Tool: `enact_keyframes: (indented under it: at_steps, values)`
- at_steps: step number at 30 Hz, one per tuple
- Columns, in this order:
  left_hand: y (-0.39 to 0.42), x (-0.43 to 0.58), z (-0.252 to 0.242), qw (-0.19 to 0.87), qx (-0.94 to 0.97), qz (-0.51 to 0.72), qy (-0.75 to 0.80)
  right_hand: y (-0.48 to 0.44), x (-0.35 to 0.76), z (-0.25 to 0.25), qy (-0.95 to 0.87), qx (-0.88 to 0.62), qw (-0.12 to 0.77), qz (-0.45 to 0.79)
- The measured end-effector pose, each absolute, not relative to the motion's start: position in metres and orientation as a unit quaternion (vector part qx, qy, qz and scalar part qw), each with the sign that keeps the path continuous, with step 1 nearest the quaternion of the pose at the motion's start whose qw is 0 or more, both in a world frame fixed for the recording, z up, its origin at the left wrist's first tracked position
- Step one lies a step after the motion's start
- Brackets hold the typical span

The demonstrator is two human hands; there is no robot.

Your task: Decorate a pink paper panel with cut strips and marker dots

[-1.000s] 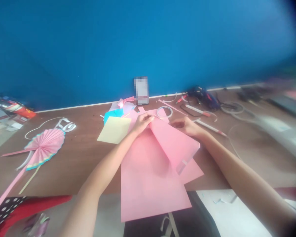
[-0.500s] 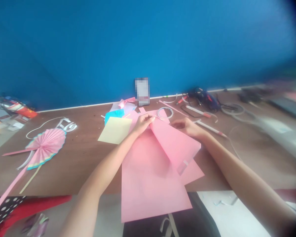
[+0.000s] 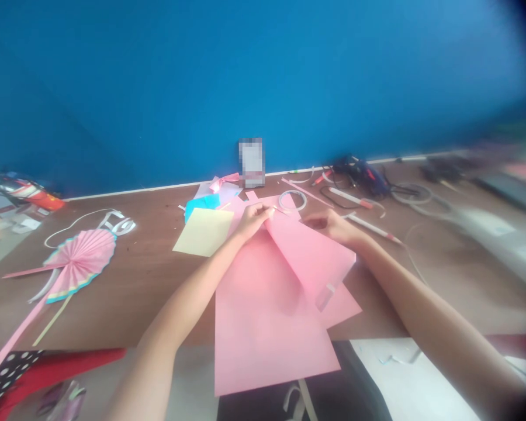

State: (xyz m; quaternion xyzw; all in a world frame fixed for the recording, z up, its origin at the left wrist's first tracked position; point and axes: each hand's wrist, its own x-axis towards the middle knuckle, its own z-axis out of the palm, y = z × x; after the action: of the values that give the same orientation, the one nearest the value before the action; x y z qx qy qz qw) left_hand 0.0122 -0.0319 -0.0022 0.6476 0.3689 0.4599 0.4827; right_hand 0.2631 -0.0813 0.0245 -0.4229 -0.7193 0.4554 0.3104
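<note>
My left hand [image 3: 255, 221] pinches the upper corner of a folded pink paper sheet [image 3: 311, 251], which rises at a slant. My right hand [image 3: 326, 225] is closed at the same sheet's upper right edge, its fingertips curled over the paper. A small strip of clear tape seems to lie near the folded sheet's lower right corner. Beneath it a larger pink sheet [image 3: 274, 339] lies flat and hangs over the table's front edge. A roll of clear tape [image 3: 293, 200] lies just beyond my hands.
A pleated pink paper fan [image 3: 85, 257] with blue and yellow edging lies on the left. Yellow paper [image 3: 206, 232] and blue paper [image 3: 203, 206] are left of my hands. A phone [image 3: 251, 162] leans on the blue wall. White glue-gun-like sticks [image 3: 350, 197] and cables lie at right.
Almost nothing differs. Both hands keep their places on the pink paper, and the whole view has shifted very slightly.
</note>
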Motion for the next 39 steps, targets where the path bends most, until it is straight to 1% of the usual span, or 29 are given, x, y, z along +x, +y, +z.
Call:
enact_keyframes:
  at_steps: [4,16,25,32,35,39]
  values:
    - [-0.032,0.013,-0.004,0.486,0.643,0.455,0.377,-0.082,0.264,0.025,-0.704,-0.430,0.304,0.477]
    - [-0.030,0.013,-0.007,0.483,0.636,0.470,0.376,-0.078,0.263,0.017,-0.700,-0.430,0.318,0.474]
    - [-0.034,0.012,0.001,0.481,0.648,0.465,0.365,-0.076,0.262,0.013,-0.705,-0.426,0.318,0.469]
    - [-0.032,0.013,-0.003,0.493,0.639,0.453,0.379,-0.075,0.262,0.011,-0.708,-0.427,0.324,0.460]
    - [-0.032,0.013,-0.003,0.490,0.640,0.458,0.375,-0.073,0.259,0.008,-0.709,-0.430,0.345,0.441]
    - [-0.035,0.013,0.000,0.508,0.626,0.467,0.364,-0.070,0.259,0.004,-0.708,-0.459,0.396,0.363]
